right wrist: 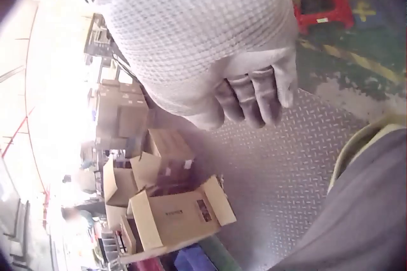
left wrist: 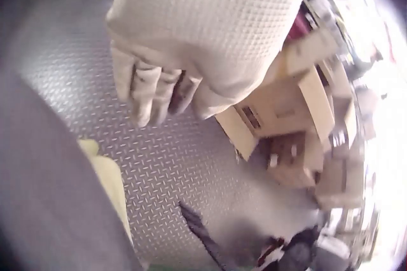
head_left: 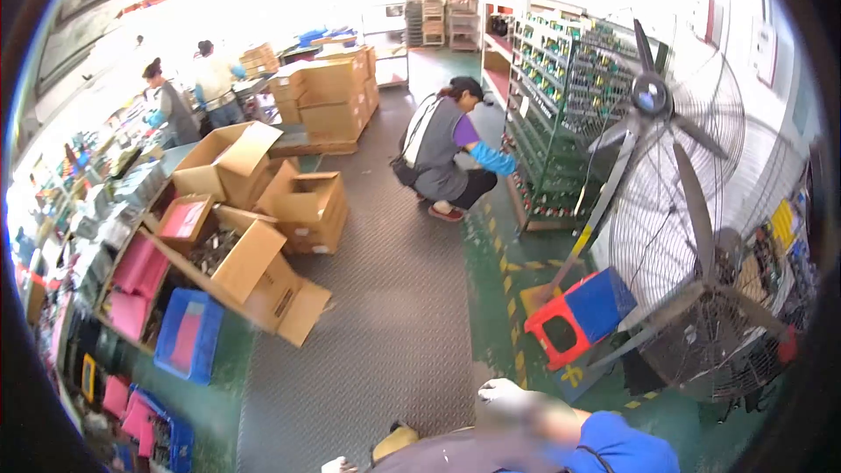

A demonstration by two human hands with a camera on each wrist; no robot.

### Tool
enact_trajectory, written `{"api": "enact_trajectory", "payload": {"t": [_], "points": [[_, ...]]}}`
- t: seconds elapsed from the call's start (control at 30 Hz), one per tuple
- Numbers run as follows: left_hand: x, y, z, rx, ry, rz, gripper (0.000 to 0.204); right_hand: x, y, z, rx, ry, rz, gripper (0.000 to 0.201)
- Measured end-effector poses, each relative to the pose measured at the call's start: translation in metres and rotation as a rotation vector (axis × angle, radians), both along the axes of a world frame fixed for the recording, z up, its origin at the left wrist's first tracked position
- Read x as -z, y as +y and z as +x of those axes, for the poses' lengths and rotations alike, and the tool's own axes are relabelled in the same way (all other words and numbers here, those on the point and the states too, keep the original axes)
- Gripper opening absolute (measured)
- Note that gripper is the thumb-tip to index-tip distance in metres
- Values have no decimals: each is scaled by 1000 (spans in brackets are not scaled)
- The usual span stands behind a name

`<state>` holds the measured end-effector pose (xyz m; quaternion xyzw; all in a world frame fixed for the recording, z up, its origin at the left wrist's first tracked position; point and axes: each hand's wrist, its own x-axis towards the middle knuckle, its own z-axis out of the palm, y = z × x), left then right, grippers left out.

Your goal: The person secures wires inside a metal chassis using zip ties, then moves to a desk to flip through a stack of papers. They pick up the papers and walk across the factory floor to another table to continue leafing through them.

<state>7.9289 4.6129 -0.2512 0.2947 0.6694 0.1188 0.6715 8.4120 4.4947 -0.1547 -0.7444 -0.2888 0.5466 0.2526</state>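
Observation:
My left hand [left wrist: 191, 48] wears a white knit glove and hangs over the metal floor plates, its fingers loosely curled with nothing in them. In the head view only a bit of that glove shows at the bottom edge. The right hand [right wrist: 216, 61], gloved the same way, hangs at my other side; its fingers also curl loosely around nothing. At the bottom of the head view the right glove [head_left: 504, 391] shows beyond a blue sleeve [head_left: 622, 447]. Both hands are apart from the open cardboard boxes [head_left: 263, 271] on the left.
Patterned metal plates [head_left: 368, 298] form the aisle. Ahead, a person [head_left: 447, 153] in blue gloves squats beside a green rack [head_left: 547, 123] of parts. Large fans [head_left: 692, 210] and a red stool [head_left: 556, 333] stand right. A blue crate [head_left: 210, 342] lies left; two people work farther back.

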Motion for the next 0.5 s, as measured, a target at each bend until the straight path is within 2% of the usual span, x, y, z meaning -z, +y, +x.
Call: {"api": "enact_trajectory", "payload": {"t": [0.03,0.07,0.13,0.17,0.2,0.23,0.27,0.33,0.4,0.47,0.5], "points": [[11,45,3,-22,-22,20,41,-6,23,11,10,-83,47,32],[26,96,-1,68,17,2,55,-13,43,14,17,-149,89,32],[37,184,16,391,168,365,23,-17,81,22,140,-36,151,32],[27,228,39,96,43,145,26,-20,101,26,168,-23,146,33],[-10,262,72,143,83,190,28,-37,125,29,232,42,78,34],[-28,298,100,166,103,219,30,-13,144,38,313,109,88,33],[-9,336,113,132,37,242,33,11,160,46,392,172,96,33],[-27,389,166,298,167,336,38,34,205,69,458,338,52,33],[-40,435,215,765,399,359,41,48,269,109,380,391,22,33],[-94,451,267,1196,280,510,45,32,352,154,395,381,65,32],[-115,455,255,1167,305,522,45,29,395,176,298,258,137,32]]}}
